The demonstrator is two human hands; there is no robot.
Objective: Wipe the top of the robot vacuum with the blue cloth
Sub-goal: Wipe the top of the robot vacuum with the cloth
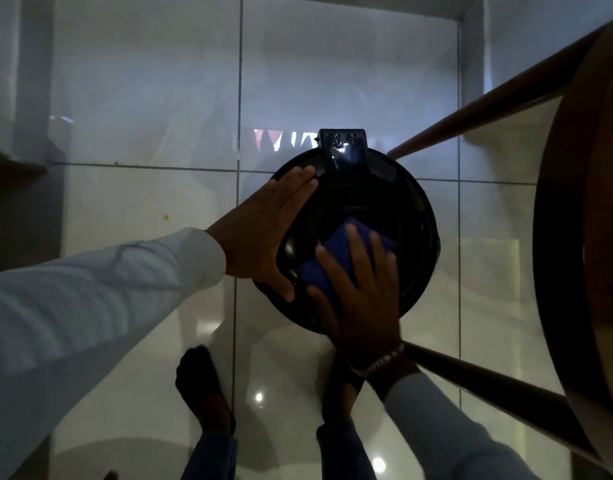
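A round black robot vacuum (395,206) sits on the glossy white tiled floor, with a shiny raised block at its far edge. My left hand (263,233) lies flat with fingers together on the vacuum's left rim, holding nothing. My right hand (360,289) presses with spread fingers on a folded blue cloth (336,258), which lies on the near part of the vacuum's top. The cloth is partly hidden under my fingers.
A round wooden table (582,271) with slanting brown legs (478,112) stands close on the right; one leg (488,379) passes just behind my right wrist. My two feet (204,386) in dark footwear stand on the tiles (152,188) near the vacuum. A dark piece of furniture edges in at left.
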